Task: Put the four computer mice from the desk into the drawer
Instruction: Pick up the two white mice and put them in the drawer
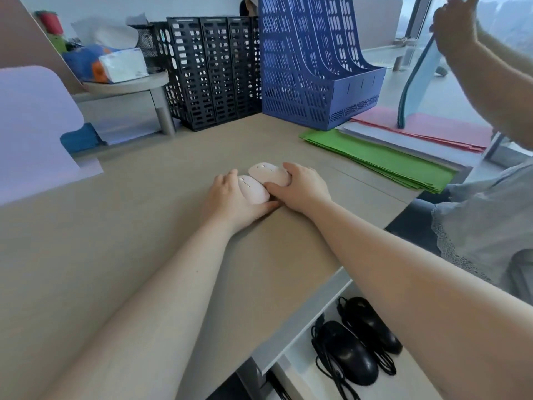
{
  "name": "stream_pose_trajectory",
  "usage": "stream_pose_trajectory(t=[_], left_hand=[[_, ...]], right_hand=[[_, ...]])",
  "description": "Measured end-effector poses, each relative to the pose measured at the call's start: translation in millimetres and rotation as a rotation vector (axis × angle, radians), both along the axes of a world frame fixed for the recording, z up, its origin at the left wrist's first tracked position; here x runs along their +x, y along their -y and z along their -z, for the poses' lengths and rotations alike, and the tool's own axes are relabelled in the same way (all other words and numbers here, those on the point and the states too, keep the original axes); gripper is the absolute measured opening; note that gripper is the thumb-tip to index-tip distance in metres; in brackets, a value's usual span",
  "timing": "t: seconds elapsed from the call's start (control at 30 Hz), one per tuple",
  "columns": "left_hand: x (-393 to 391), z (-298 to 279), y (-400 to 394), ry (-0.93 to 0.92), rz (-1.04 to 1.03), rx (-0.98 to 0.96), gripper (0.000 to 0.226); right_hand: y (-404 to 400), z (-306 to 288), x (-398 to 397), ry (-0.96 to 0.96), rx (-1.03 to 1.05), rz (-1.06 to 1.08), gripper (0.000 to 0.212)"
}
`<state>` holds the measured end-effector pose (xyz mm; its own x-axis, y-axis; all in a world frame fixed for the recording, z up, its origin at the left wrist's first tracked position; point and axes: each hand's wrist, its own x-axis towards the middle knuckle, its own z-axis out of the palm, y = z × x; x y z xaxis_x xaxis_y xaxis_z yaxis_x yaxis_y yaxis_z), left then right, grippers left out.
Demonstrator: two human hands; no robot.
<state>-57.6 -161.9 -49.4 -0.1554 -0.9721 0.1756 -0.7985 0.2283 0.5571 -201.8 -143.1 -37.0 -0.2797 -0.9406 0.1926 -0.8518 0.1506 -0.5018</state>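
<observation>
Two pale pink mice lie side by side on the beige desk [129, 241]. My left hand [230, 202] wraps the nearer pink mouse [253, 190], fingers on its left side and thumb beneath it. My right hand [302, 187] grips the farther pink mouse [266, 171] from the right. Below the desk's front edge the white drawer [305, 368] stands open at the lower right. Two black wired mice rest in it: one [349, 352] on the left, the other [372, 324] beside it, with their cables bundled around them.
A black mesh file rack [213, 70] and a blue one [311, 62] stand at the back. Green [377, 160] and pink folders [427, 131] lie at the right. Another person's arm [484, 70] and clothing occupy the right edge. A tissue pack [122, 64] sits on a riser at the left.
</observation>
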Motion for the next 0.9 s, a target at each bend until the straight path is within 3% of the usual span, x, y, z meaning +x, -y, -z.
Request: stream_pose_trajectory(t=[0.17, 0.63, 0.9], left_hand=[[4, -4, -18, 0.021, -0.007, -0.003, 0.120], [8, -3, -120, -0.022, -0.020, 0.044, 0.116], [-22, -7, -193, -0.016, 0.039, 0.028, 0.113]], right_hand=[[-18, 0, 1, 0.017, -0.008, 0.042, 0.050], [-138, -8, -6, 0.261, 0.038, 0.071, 0.072], [-225, -3, -41, 0.352, 0.003, 0.135, 0.068]])
